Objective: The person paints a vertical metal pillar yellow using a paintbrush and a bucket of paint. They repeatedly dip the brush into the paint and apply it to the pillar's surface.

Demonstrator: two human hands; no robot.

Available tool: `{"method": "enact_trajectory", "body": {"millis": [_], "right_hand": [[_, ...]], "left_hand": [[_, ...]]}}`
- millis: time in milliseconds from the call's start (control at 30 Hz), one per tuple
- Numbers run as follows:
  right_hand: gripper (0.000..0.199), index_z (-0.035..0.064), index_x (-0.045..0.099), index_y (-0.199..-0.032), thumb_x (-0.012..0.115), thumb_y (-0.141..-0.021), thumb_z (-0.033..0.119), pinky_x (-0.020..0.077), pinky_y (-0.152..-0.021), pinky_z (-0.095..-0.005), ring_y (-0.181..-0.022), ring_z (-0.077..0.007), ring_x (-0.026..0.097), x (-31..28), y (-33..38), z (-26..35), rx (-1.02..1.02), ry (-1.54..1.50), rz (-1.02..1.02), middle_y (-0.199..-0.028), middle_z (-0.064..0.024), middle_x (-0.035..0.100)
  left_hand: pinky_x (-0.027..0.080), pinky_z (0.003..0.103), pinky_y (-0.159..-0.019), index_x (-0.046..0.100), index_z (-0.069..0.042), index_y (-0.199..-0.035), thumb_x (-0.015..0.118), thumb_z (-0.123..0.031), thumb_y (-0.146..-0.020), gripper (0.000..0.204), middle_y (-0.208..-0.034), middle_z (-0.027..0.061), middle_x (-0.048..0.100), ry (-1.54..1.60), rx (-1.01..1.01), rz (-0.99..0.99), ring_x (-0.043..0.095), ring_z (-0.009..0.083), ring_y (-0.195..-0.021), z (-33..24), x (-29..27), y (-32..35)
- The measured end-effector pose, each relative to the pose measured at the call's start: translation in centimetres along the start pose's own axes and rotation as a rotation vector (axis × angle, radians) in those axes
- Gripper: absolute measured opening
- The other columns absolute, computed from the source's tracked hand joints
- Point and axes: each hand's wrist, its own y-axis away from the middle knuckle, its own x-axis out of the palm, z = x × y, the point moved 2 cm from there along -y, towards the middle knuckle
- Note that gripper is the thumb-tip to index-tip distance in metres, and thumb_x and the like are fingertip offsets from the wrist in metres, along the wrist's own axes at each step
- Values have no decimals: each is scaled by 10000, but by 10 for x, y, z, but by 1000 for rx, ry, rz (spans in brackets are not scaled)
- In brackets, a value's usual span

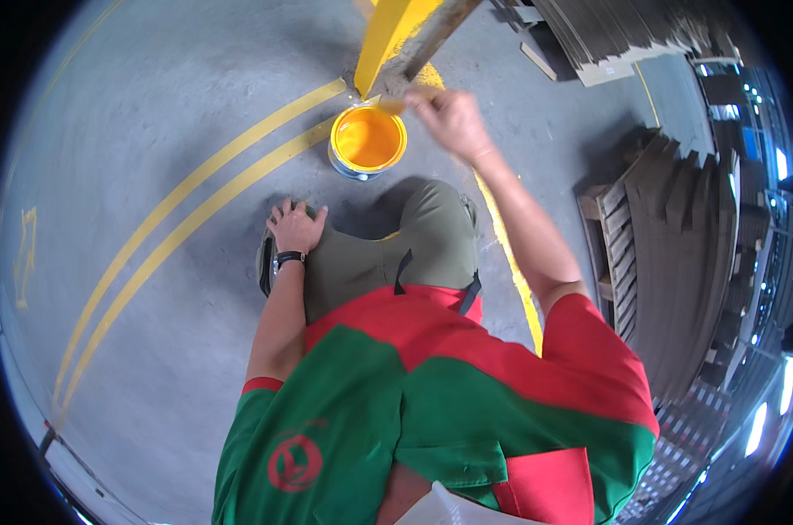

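On the grey concrete floor (151,175), my right hand (449,118) grips a brush (394,105) over the paint can (367,140), left hand (296,227) spread on my knee; drips could mar the floor.

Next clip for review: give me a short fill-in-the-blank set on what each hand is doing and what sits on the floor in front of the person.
1. The round metal paint can on the grey concrete floor holds ____ paint.
2. The right hand grips a wooden-handled paintbrush just above the can's ____.
3. The left hand, with a black wristwatch on its wrist, rests on the person's ____.

Missing words: yellow; rim; knee
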Motion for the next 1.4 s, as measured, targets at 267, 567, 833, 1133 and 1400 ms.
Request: {"method": "enact_trajectory", "body": {"millis": [267, 567, 833, 1133, 1400], "right_hand": [[308, 124, 789, -1087, 673, -938, 367, 553, -928, -456, -1000, -367, 714, 165, -6, -69, 193, 217, 362, -1038, -208, 742], [295, 116, 782, -1119, 697, -935, 331, 569, -886, -427, -964, -357, 729, 132, 8, -74, 286, -30, 204, -1015, -205, 754], [293, 64, 747, -1200, 698, -953, 214, 578, -787, -346, -848, -200, 731, 69, 61, -65, 494, -357, 167, -949, -138, 776], [292, 66, 714, -1270, 682, -1008, 191, 493, -613, -241, -681, -61, 580, 74, 113, -90, 297, -544, -36, -897, -54, 728], [281, 43, 610, -1068, 505, -1093, 303, 454, -523, -260, -629, -136, 575, 120, 121, -118, 863, -1555, -359, -809, -88, 673]], "left_hand": [[261, 604, -1167, 679, -152, -1346, 576, -635, -910, 659, -1538, 129, 482, -18, -37, 15, 383, 378, -1430, -3, -7, 9], [233, 647, -1174, 675, -143, -1351, 576, -609, -917, 644, -1546, 143, 472, 11, -29, 36, 364, 426, -1440, 0, -5, 6], [254, 594, -1190, 660, -173, -1377, 566, -634, -919, 657, -1569, 116, 460, -48, -40, 40, 358, 371, -1463, -3, -3, 4], [245, 592, -1204, 641, -178, -1399, 551, -634, -934, 657, -1589, 124, 443, -35, -46, 68, 339, 363, -1482, -5, -7, 8], [208, 576, -1233, 611, -190, -1439, 525, -653, -943, 684, -1626, 116, 391, -26, -51, 132, 286, 381, -1519, -9, -11, 10]]}}
